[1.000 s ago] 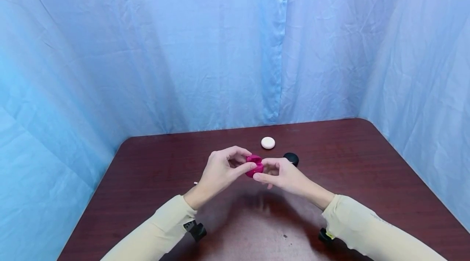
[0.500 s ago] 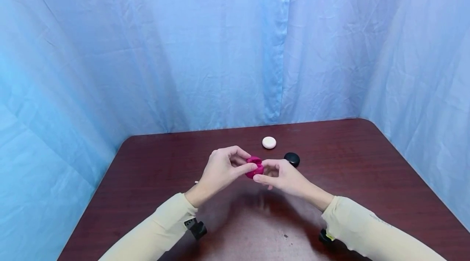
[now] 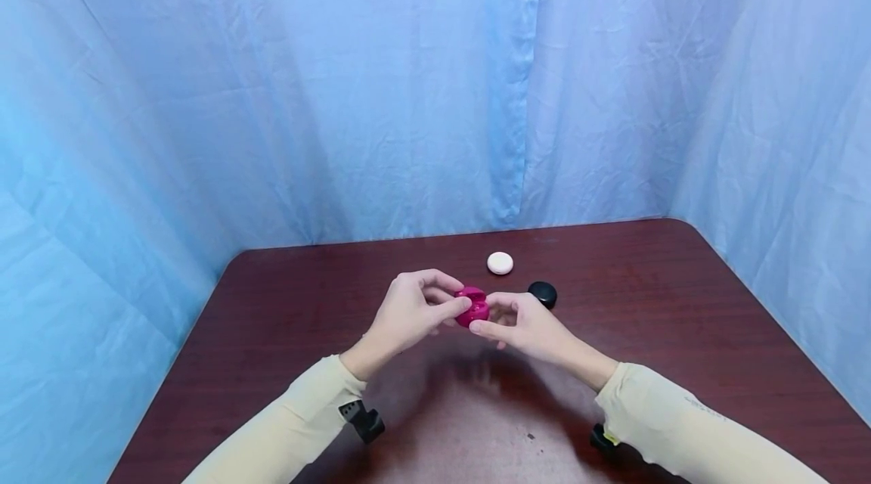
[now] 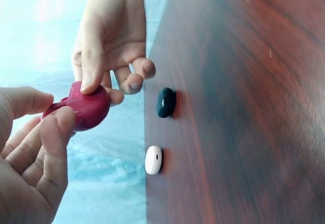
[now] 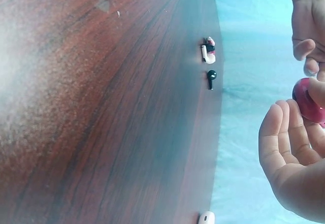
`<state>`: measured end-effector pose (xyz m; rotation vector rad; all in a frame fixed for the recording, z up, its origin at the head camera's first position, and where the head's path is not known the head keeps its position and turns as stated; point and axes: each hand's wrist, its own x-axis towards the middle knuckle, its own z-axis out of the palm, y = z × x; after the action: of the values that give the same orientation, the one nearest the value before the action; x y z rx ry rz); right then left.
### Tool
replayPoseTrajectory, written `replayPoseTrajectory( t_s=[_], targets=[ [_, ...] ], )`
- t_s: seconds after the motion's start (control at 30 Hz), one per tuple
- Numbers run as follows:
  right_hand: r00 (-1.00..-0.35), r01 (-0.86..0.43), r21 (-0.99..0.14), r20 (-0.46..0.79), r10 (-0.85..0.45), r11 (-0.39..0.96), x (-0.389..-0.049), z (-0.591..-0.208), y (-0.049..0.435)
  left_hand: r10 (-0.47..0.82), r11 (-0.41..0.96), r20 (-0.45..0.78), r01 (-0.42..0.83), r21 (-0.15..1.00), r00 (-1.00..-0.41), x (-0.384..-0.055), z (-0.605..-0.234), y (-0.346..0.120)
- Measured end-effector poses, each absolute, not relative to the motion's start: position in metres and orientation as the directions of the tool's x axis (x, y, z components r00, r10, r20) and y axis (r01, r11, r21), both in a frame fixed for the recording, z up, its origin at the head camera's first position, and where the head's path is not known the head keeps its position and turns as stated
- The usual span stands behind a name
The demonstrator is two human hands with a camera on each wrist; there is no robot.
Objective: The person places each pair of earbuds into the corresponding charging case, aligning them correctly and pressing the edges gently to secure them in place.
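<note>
A small magenta earbud case (image 3: 474, 311) with its lid raised is held above the table between both hands. My left hand (image 3: 408, 314) pinches it from the left, with thumb and fingertips at the lid side in the left wrist view. From the other side my right hand (image 3: 534, 327) grips the rounded base, its thumb pressed on the outer shell. Most of the case's inside is hidden. Beyond the hands lie a white earbud case (image 3: 500, 263) and a black earbud case (image 3: 543, 294), both closed.
In the right wrist view, a black earbud (image 5: 212, 79) lies on the table beside a small cluster of earbuds (image 5: 208, 51), white, black and some red. The dark wooden table (image 3: 286, 295) is bordered by blue curtains (image 3: 408, 106).
My left thumb has drawn back slightly to the left, so more of the magenta case's opening shows. Both hands keep hold of the case in nearly the same place.
</note>
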<state>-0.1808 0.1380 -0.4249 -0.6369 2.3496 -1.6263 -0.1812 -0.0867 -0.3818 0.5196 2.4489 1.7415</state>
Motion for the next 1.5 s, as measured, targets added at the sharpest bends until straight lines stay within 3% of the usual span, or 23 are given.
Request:
replayPoseTrajectory(
  t_s=[0.17, 0.47, 1.0, 1.5],
  targets=[
    [-0.881, -0.233, -0.926, 0.073, -0.468, 0.295, -0.181, -0.424, 0.137, 0.297, 0.221, 0.012, 0.081, 0.972, -0.955, -0.182, -0.382, -0.088],
    [-0.883, -0.232, -0.926, 0.073, -0.464, 0.297, -0.179, -0.423, 0.134, 0.294, 0.183, -0.036, 0.019, 0.983, -0.955, -0.184, -0.384, -0.090],
    [-0.890, -0.204, -0.942, 0.065, -0.452, 0.267, -0.180, -0.425, 0.134, 0.292, 0.291, 0.049, 0.138, 0.947, -0.955, -0.181, -0.385, -0.092],
    [-0.880, -0.203, -0.945, 0.060, -0.471, 0.258, -0.179, -0.429, 0.137, 0.429, 0.373, 0.115, 0.291, 0.881, -0.896, -0.181, -0.386, -0.097]
  ],
)
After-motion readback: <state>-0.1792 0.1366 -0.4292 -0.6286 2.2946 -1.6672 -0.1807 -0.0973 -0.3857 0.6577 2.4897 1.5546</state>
